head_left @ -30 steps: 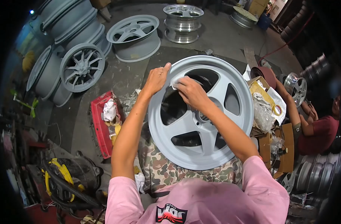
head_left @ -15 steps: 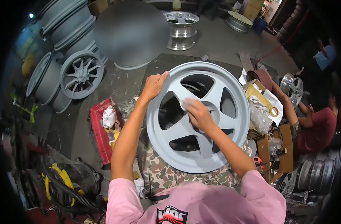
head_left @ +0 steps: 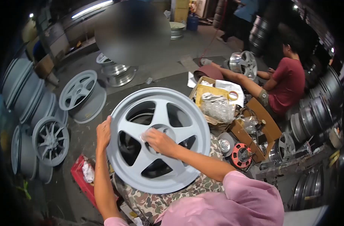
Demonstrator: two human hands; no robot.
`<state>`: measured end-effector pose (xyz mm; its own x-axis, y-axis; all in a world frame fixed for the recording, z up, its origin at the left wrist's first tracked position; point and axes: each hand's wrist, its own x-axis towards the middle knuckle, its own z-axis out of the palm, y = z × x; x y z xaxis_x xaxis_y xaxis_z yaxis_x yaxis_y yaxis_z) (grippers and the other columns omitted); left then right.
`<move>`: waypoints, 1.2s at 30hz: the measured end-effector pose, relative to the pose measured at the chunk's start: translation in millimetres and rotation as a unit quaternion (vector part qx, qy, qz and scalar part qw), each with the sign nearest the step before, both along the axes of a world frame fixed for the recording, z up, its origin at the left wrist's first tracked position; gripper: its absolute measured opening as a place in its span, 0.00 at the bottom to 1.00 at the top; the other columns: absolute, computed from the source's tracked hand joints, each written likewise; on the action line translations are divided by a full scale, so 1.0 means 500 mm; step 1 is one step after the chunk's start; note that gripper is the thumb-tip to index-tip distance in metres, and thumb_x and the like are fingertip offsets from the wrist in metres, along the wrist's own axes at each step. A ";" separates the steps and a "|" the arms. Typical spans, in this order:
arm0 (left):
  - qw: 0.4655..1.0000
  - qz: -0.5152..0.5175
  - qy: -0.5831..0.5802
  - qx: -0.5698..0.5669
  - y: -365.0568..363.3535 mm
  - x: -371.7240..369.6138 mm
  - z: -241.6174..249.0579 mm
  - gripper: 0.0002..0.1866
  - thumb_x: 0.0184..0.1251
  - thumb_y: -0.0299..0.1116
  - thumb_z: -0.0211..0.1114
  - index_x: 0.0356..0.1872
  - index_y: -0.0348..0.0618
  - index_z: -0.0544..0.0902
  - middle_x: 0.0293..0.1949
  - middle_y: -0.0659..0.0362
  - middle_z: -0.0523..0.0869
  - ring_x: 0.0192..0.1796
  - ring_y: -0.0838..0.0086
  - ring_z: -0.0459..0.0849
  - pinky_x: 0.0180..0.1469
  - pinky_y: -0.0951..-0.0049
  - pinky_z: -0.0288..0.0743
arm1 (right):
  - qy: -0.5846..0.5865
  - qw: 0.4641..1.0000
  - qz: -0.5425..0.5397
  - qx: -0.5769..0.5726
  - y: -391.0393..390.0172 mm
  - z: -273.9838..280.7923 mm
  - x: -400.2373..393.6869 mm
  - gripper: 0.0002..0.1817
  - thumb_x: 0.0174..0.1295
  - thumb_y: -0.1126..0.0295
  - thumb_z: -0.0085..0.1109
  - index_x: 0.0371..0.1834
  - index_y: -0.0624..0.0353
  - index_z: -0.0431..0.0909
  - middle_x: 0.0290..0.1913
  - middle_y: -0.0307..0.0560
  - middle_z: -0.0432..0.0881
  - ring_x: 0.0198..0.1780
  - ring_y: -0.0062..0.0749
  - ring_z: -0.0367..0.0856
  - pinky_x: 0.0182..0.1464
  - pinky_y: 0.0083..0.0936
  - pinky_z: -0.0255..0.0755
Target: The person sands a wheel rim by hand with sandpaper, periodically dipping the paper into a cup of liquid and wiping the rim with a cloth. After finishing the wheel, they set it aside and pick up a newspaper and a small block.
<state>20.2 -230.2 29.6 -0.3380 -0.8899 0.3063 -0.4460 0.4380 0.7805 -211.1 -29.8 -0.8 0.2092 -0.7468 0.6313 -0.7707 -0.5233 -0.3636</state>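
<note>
While the left hand [head_left: 103, 132] clamps the rim's edge at about 9 o'clock, thumb over the lip, the wheel [head_left: 158, 140] sits tilted on the person's camouflage-clad lap, face up toward the camera. Right hand [head_left: 159, 140] presses a small pale pad [head_left: 146, 135], cloth or abrasive, cannot tell which, flat against the face just left of the hub, fingers closed over it. Wheel is an even matte grey across all five spokes and the outer lip; no bare metal or glossy patches show, so the coating looks complete and the rubbing reads as surface prep on it. Judging by hand position, work is at the hub end of the 10 o'clock spoke; which spokes are finished cannot be read from the surface, since rubbed and unrubbed areas look alike here. Red crate [head_left: 84, 176] with rags lies at 7 o'clock of the wheel, a box [head_left: 209, 98] of plastic and tape at 2 o'clock. More grey wheels [head_left: 50, 140] stand at 9 o'clock. Another person [head_left: 286, 84] in red sits at 2 o'clock with a polished wheel [head_left: 244, 62].
</note>
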 end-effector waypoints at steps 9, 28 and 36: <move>0.951 -0.013 -0.094 -0.295 0.135 -0.028 0.064 0.12 0.75 0.29 0.66 0.53 0.35 0.87 0.57 0.45 0.86 0.56 0.51 0.85 0.59 0.55 0.78 | -0.283 0.942 -0.164 0.079 0.168 0.031 -0.084 0.08 0.71 0.77 0.61 0.49 0.68 0.84 0.41 0.57 0.82 0.42 0.56 0.82 0.47 0.37 0.76; 0.892 -0.244 -0.346 -0.159 0.402 -0.084 -0.042 0.49 0.72 0.51 0.69 0.80 0.23 0.57 0.84 0.33 0.51 0.85 0.38 0.50 0.83 0.44 0.49 | -0.325 0.915 -0.209 0.114 0.240 -0.034 -0.065 0.13 0.72 0.68 0.65 0.48 0.71 0.83 0.46 0.64 0.84 0.46 0.57 0.85 0.50 0.41 0.78; 0.929 -0.059 -0.360 -0.062 0.452 0.011 -0.062 0.48 0.58 0.37 0.81 0.75 0.25 0.64 0.71 0.37 0.74 0.71 0.44 0.76 0.73 0.57 0.71 | -0.513 0.827 -0.196 0.123 0.246 -0.091 -0.076 0.14 0.78 0.65 0.59 0.52 0.68 0.78 0.45 0.57 0.84 0.45 0.44 0.88 0.49 0.39 0.79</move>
<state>25.9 -4.3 -1.5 -0.5883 -0.8064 0.0598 -0.7760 0.5838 0.2390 -249.2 93.3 -46.3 -0.6305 -0.7624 0.1455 -0.0841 -0.1192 -0.9893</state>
